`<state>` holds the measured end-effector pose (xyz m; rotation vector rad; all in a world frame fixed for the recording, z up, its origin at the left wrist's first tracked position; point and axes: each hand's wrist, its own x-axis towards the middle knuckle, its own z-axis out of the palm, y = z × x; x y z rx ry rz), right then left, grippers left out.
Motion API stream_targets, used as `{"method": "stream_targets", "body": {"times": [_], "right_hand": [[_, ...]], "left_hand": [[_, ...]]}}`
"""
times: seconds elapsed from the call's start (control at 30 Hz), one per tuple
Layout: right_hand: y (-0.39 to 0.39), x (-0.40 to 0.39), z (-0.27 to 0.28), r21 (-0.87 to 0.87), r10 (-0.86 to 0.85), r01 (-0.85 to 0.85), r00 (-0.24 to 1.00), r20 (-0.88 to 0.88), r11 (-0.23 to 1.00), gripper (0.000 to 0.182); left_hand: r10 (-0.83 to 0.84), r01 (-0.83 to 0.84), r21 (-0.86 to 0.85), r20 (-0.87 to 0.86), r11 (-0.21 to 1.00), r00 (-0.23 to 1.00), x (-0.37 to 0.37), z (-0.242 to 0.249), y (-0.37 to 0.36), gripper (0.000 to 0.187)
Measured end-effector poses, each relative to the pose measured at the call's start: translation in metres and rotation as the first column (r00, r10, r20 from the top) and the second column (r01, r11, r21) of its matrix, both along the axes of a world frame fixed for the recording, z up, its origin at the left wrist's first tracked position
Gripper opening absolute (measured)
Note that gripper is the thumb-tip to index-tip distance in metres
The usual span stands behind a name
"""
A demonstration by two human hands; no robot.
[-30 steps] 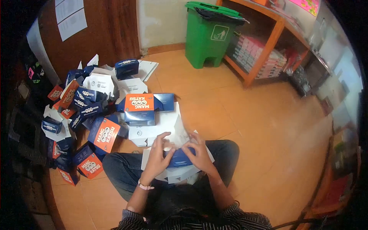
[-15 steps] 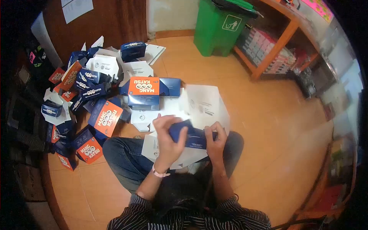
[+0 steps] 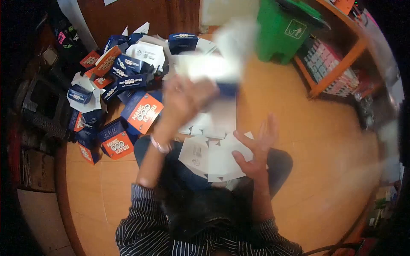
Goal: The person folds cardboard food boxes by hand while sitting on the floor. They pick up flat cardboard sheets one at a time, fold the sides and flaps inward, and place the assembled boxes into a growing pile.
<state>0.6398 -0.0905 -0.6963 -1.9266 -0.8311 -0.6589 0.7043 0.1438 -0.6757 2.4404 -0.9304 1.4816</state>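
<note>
My left hand (image 3: 185, 100), with a band at the wrist, is stretched forward and smeared by motion. Its fingers are around a dark blue cardboard box (image 3: 227, 90) whose white flaps blur upward. My right hand (image 3: 256, 153) is held with fingers and thumb spread, nothing in it. Below and beside that hand, a flat white box blank (image 3: 194, 155) lies across my lap, its printed panel to the left. Further white blanks (image 3: 205, 123) lie just in front, partly hidden by the moving box and my left hand.
A heap of blue and orange food boxes (image 3: 144, 113) covers the floor at the left. Beyond stands a green bin (image 3: 277, 36). To its right, a wooden shelf (image 3: 339, 64) holds stacked packs (image 3: 331, 66). A dark chair-like object (image 3: 42, 100) is at the far left.
My left hand has moved forward and up with the blue box. My right hand has let go of the box and opened. The camera view has shifted, so the surroundings sit differently.
</note>
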Motion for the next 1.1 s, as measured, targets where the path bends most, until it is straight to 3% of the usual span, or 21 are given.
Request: {"method": "stream_targets", "body": {"times": [0.03,0.07,0.13,0.2,0.23,0.27,0.3,0.37,0.43,0.47,0.53,0.6,0.67,0.73,0.8,0.83,0.87,0.93,1.0,1.07,1.1], "right_hand": [[-0.003,0.000,-0.003,0.003,0.000,0.000,1.000,-0.018,1.000,0.037],[-0.007,0.001,-0.007,0.045,-0.024,0.028,0.996,-0.086,0.999,0.036],[-0.019,-0.005,-0.017,0.083,-0.065,0.083,0.979,-0.191,0.993,0.035],[-0.035,-0.008,-0.027,0.095,-0.208,0.242,0.938,-0.277,0.966,0.033],[-0.041,-0.011,-0.034,0.088,-0.217,0.251,0.932,-0.290,0.964,0.033],[-0.047,-0.011,-0.042,0.176,-0.193,0.271,0.911,-0.364,0.946,0.031],[-0.053,-0.012,-0.046,0.261,-0.163,0.295,0.887,-0.431,0.919,0.029],[-0.063,-0.016,-0.044,0.244,-0.182,0.314,0.877,-0.444,0.917,0.027],[-0.073,-0.021,-0.045,0.228,-0.204,0.333,0.869,-0.452,0.915,0.024],[-0.076,-0.023,-0.047,0.214,-0.232,0.368,0.848,-0.477,0.905,0.023],[-0.084,-0.028,-0.053,0.196,-0.267,0.409,0.823,-0.501,0.891,0.022],[-0.096,-0.032,-0.067,0.097,-0.369,0.473,0.785,-0.498,0.876,0.022],[-0.101,-0.038,-0.071,0.084,-0.359,0.470,0.766,-0.534,0.879,0.024],[-0.105,-0.041,-0.080,0.079,-0.343,0.464,0.749,-0.568,0.882,0.027],[-0.112,-0.042,-0.089,-0.050,-0.252,0.271,0.789,-0.560,0.961,0.033],[-0.108,-0.043,-0.083,-0.070,-0.231,0.231,0.810,-0.538,0.971,0.042],[-0.102,-0.044,-0.080,-0.070,-0.229,0.227,0.815,-0.532,0.971,0.042],[-0.091,-0.042,-0.077,0.261,0.039,0.173,0.762,-0.647,0.950,0.046],[-0.084,-0.028,-0.087,0.352,0.109,0.104,0.838,-0.534,0.930,0.047],[-0.073,-0.016,-0.083,0.422,0.080,0.213,0.813,-0.576,0.881,0.039],[-0.067,-0.011,-0.079,0.392,0.047,0.202,0.841,-0.540,0.897,0.028]], "left_hand": [[0.271,-0.275,-0.136,-0.046,0.952,0.961,0.019,0.010,0.021,0.056],[0.470,-0.442,-0.235,0.080,0.866,0.879,0.037,0.021,0.040,0.068],[0.744,-0.679,-0.369,0.057,0.635,0.665,0.049,0.042,0.044,0.079],[0.661,-0.653,-0.127,0.037,0.747,0.749,0.049,0.019,0.027,0.078],[0.605,-0.624,0.137,-0.474,0.769,0.640,0.045,-0.009,0.009,0.078],[0.293,-0.335,0.120,-0.792,0.935,0.536,0.030,-0.032,-0.017,0.077],[-0.204,0.071,-0.203,-0.771,0.977,0.603,0.030,-0.109,-0.032,0.083],[-0.234,0.310,-0.152,-0.940,0.938,0.247,-0.020,-0.153,-0.083,0.096],[-0.325,0.373,-0.276,-0.943,0.886,0.073,-0.048,-0.177,-0.115,0.091],[-0.329,0.382,-0.279,-0.942,0.881,0.070,-0.051,-0.166,-0.121,0.091],[-0.128,0.322,-0.170,-0.981,0.932,-0.147,-0.058,-0.140,-0.129,0.083],[-0.188,0.340,-0.212,-0.977,0.916,-0.102,-0.064,-0.140,-0.124,0.074],[-0.461,0.432,-0.373,-0.879,0.821,0.119,-0.078,-0.154,-0.119,0.073],[-0.392,0.422,-0.291,-0.903,0.859,0.175,-0.080,-0.150,-0.113,0.063],[-0.351,0.200,-0.404,-0.901,0.892,-0.257,-0.066,-0.142,-0.104,0.050],[-0.538,0.161,-0.548,-0.837,0.821,-0.105,-0.063,-0.143,-0.099,0.030],[-0.540,0.162,-0.549,-0.836,0.820,-0.097,-0.062,-0.143,-0.094,0.030],[-0.706,-0.193,-0.680,-0.661,0.707,-0.255,-0.059,-0.136,-0.087,0.022],[-0.721,-0.215,-0.689,-0.643,0.692,-0.259,-0.060,-0.125,-0.086,0.020],[-0.878,-0.304,-0.831,-0.392,0.466,-0.273,-0.066,-0.123,-0.088,0.022],[-0.880,-0.305,-0.832,-0.391,0.463,-0.268,-0.068,-0.120,-0.087,0.022]]}}
